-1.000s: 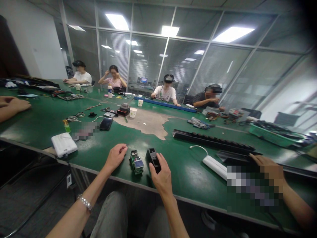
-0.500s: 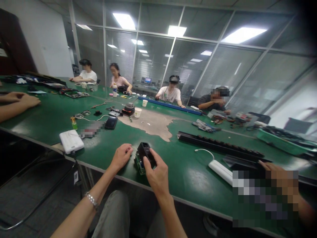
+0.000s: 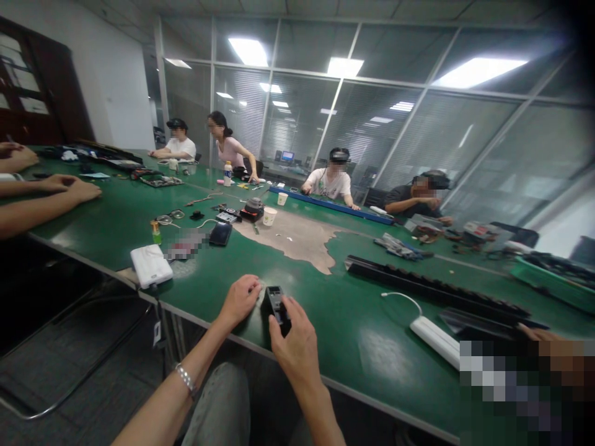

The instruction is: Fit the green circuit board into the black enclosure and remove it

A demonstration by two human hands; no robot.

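The right grip (image 3: 296,334) grasps a black plastic housing (image 3: 277,308) upon the green surface (image 3: 325,334), between fingers and thumb. Just left of it, the left grip (image 3: 239,300) rests half-curled; whether it pinches anything, I cannot tell. A white box (image 3: 151,266) lies left of the left grip, a dark phone (image 3: 220,234) beyond it, and a white bar (image 3: 434,337) right of the right grip.

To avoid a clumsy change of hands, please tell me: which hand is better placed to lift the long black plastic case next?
Probably the right hand: its thumb and fingers grip the black case. The left hand is just beside it, fingers curled, seemingly not touching it.
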